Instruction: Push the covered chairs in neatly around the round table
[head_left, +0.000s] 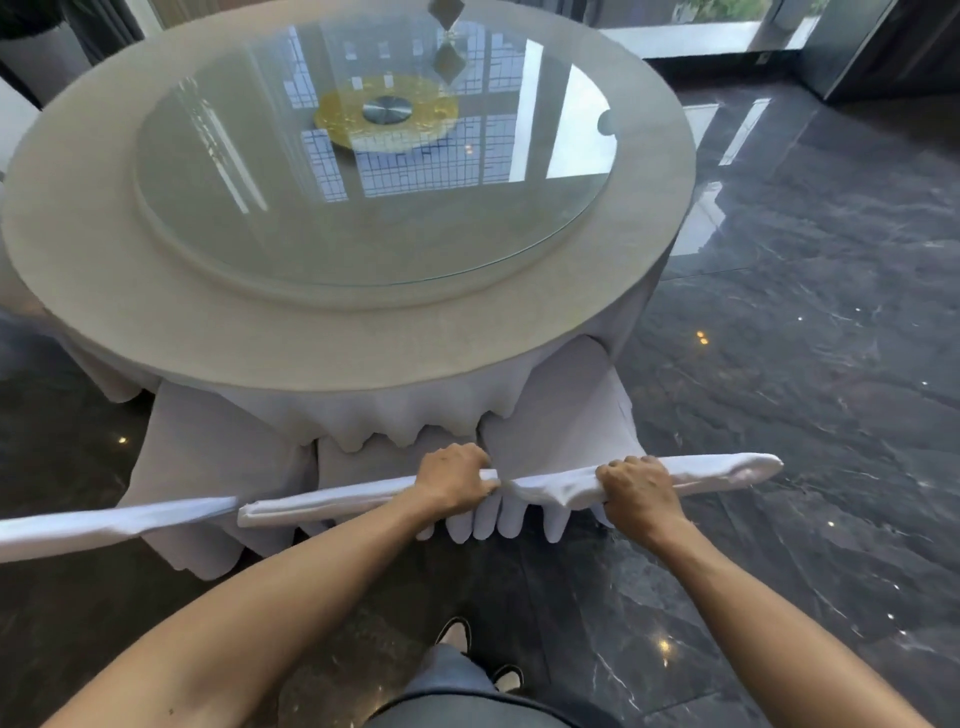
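Observation:
A white-covered chair stands directly in front of me, its top edge (332, 501) running left to right. My left hand (454, 478) and my right hand (636, 486) both grip that top edge, fingers curled over it. The chair's seat is tucked under the hanging white tablecloth (415, 415) of the round table (130, 291). A second covered chair's top edge (104, 522) shows at the left, beside the first. Another white chair cover (576, 415) hangs under the table's right side.
A glass turntable (374, 171) with a gold centre lies on the table. Dark polished marble floor (805, 364) spreads to the right and behind me. My shoes (457, 634) are just behind the chair. Another covered chair (15, 124) peeks in at the far left.

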